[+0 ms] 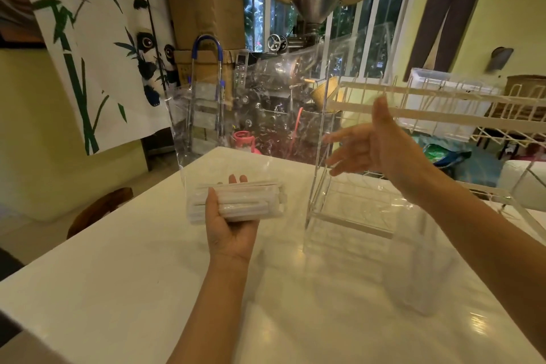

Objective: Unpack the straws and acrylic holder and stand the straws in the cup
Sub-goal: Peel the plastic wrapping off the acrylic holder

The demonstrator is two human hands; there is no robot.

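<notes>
At centre frame, the left hand cups a bundle of white wrapped straws, fingers curled round it, still inside a clear plastic bag that rises above. The right hand, fingers spread and gripping nothing, reaches at centre right toward the clear acrylic holder standing on the white table, seemingly to steady it. No cup is discernible.
</notes>
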